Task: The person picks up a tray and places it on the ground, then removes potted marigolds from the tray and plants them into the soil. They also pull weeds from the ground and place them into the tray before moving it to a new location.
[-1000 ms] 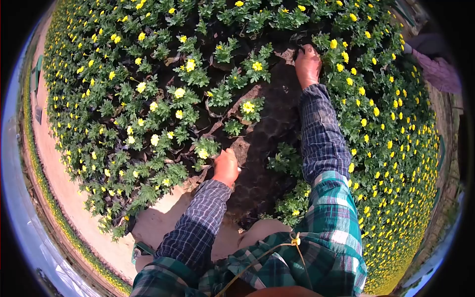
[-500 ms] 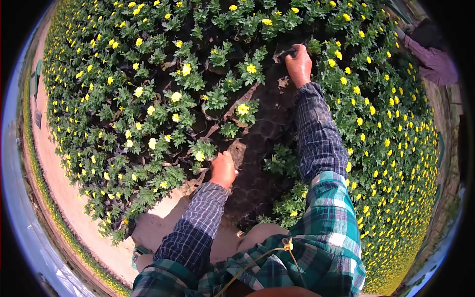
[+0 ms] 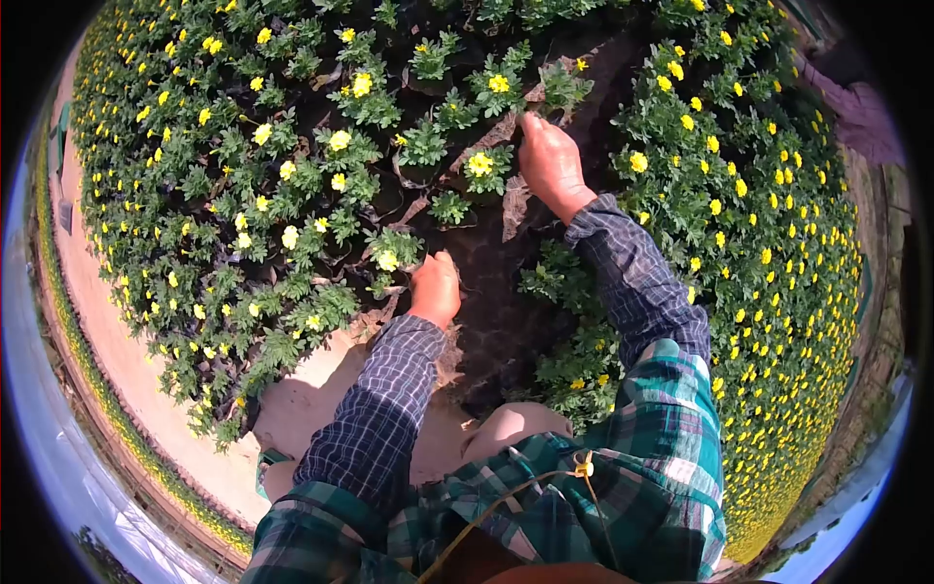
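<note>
Two hands curl: our right hand [image 3: 548,164] seems to pinch a small plant [image 3: 565,89] low — perhaps to keep it upright; whether our left hand [image 3: 435,290], beside a flowering plant [image 3: 392,250], grips anything, we cannot tell.

From above the checked shirt [image 3: 662,467], the head camera looked forward and steeply down, close over the flower bed [image 3: 496,302], its round view reaching beyond the left edge to a sandy path [image 3: 92,292].
</note>
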{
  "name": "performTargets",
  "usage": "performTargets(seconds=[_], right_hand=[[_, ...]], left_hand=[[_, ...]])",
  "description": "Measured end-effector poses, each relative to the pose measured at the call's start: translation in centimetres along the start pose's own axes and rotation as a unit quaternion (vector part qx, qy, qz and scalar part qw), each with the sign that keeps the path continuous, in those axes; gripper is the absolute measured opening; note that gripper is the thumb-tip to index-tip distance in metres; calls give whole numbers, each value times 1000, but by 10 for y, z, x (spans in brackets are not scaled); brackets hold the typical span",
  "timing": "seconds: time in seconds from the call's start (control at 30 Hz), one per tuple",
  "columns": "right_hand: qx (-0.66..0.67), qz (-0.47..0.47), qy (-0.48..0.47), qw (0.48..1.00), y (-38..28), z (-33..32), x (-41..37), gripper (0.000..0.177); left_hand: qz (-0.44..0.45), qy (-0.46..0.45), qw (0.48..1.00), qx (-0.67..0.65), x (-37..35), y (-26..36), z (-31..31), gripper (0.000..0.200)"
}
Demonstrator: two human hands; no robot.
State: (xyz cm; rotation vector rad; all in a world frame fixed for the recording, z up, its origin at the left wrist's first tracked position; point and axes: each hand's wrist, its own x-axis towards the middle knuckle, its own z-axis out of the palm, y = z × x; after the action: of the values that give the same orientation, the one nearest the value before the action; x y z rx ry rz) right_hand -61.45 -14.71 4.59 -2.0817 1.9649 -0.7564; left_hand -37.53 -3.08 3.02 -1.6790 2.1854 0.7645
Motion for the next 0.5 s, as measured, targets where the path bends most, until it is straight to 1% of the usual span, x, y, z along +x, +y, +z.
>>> performTargets(seconds=[0.03, 0.07, 0.1, 0.13, 0.2, 0.23, 0.27, 0.33, 0.4, 0.43, 0.47, 0.5], right_hand=[[0, -34, -52, 998, -14, 1, -11, 16], [-43, -135, -142, 980, -8, 15, -27, 11], [-44, -141, -118, 982, -14, 16, -36, 11], [-44, -147, -94, 984, -20, 17, -42, 11], [-80, -123, -256, 956, -17, 4, -38, 9], [72, -10, -126, 989, -21, -7, -38, 6], [125, 16, -80, 989, -24, -27, -32, 8], [113, 53, 18, 992, 4, -41, -24, 7], [62, 153, 55, 985, 39, -52, -16, 9], [-43, 157, 20, 987, 59, -56, -14, 12], [-147, 159, -15, 976, 76, -57, -14, 15], [-149, 159, -16, 976, 86, -56, -14, 15]], left_hand=[[-7, 4, 1000, 4, 1, 0, 2, 38], [-15, 8, 1000, 9, 1, 0, 3, 36], [-20, 7, 999, 23, 0, 1, 4, 41], [-20, 8, 1000, 23, 1, 0, 5, 41], [-26, -20, 999, -10, 1, -1, 3, 58], [-26, -22, 999, -12, 0, -1, 2, 58], [-23, -23, 999, -7, -1, 0, 0, 59], [-19, -23, 1000, -7, -1, 3, -4, 60], [-26, -36, 998, 45, 0, 4, -6, 57], [-18, -8, 997, 70, 2, -1, 5, 58], [-17, -9, 998, 68, 2, -1, 5, 58], [-17, -13, 998, 62, 2, -1, 3, 57]])
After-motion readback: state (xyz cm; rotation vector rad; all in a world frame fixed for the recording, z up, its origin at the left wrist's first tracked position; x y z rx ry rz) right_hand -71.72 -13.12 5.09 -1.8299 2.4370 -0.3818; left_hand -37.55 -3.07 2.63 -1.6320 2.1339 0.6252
